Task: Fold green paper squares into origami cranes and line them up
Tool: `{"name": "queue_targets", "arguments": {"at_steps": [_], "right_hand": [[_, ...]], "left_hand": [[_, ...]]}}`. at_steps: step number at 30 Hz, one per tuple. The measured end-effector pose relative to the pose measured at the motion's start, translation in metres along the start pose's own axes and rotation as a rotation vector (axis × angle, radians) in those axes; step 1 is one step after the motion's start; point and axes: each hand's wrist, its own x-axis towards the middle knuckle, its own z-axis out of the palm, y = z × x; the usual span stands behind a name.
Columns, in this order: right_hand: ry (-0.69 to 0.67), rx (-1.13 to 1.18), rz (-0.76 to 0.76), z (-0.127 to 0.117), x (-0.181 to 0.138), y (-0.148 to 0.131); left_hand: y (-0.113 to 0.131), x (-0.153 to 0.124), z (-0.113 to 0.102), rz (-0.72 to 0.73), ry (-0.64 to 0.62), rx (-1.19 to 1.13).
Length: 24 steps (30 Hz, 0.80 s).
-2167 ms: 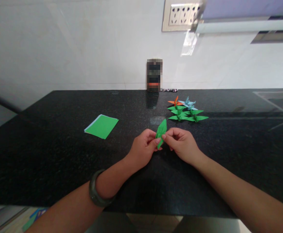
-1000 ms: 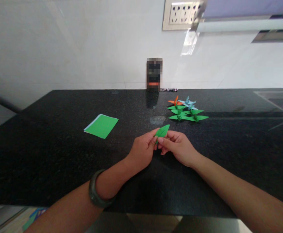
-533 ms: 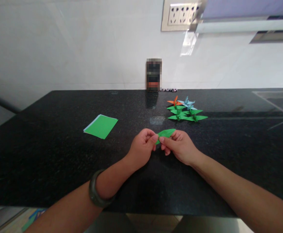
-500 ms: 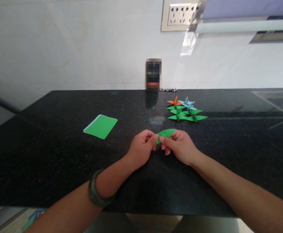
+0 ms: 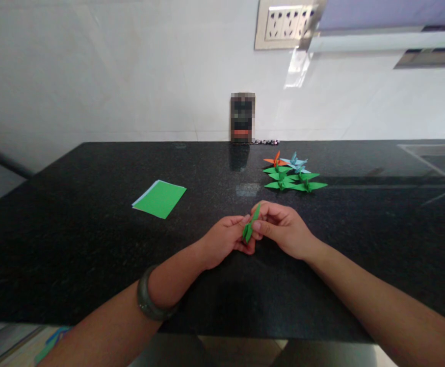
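Note:
A folded piece of green paper (image 5: 250, 229) is pinched between both hands above the dark countertop, its narrow pointed end tilted up and away. My left hand (image 5: 228, 238) grips it from the left with thumb and fingers; a bangle circles that wrist. From the right, my right hand (image 5: 282, 228) presses it between thumb and forefinger, the other fingers curled. Parts of the folds are hidden by the fingertips.
A stack of square paper (image 5: 160, 200), green on top, lies to the left. Several folded paper cranes, including an orange crane (image 5: 275, 161) and a green crane (image 5: 308, 186), stand at the right. A blurred phone-like object (image 5: 242, 118) leans on the wall behind.
The green folded paper has turned from lying slantwise to pointing more upright. My left hand has shifted slightly lower, and both hands have changed their hold on it.

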Motion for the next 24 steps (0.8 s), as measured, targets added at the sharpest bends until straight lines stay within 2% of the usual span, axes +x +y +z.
{"name": "queue_targets", "arguments": {"at_steps": [4, 8, 12, 18, 24], "right_hand": [[0.150, -0.076, 0.091, -0.0022, 0.0018, 0.0037], [0.203, -0.126, 0.096, -0.0025, 0.0029, 0.0066], [0.166, -0.065, 0.085, -0.0019, 0.0022, 0.0048], [0.136, 0.019, 0.082, -0.0021, 0.0021, 0.0022], [0.139, -0.055, -0.014, -0.0036, 0.0005, 0.0041]], "left_hand": [[0.0001, 0.0026, -0.0022, 0.232, 0.254, 0.136], [0.0010, 0.0014, -0.0041, 0.275, 0.227, 0.187], [0.0015, 0.0002, -0.0034, 0.254, 0.278, 0.230], [0.0018, 0.0005, -0.0018, 0.249, 0.299, 0.103], [0.0052, -0.0019, 0.0018, 0.307, 0.344, 0.113]]}}
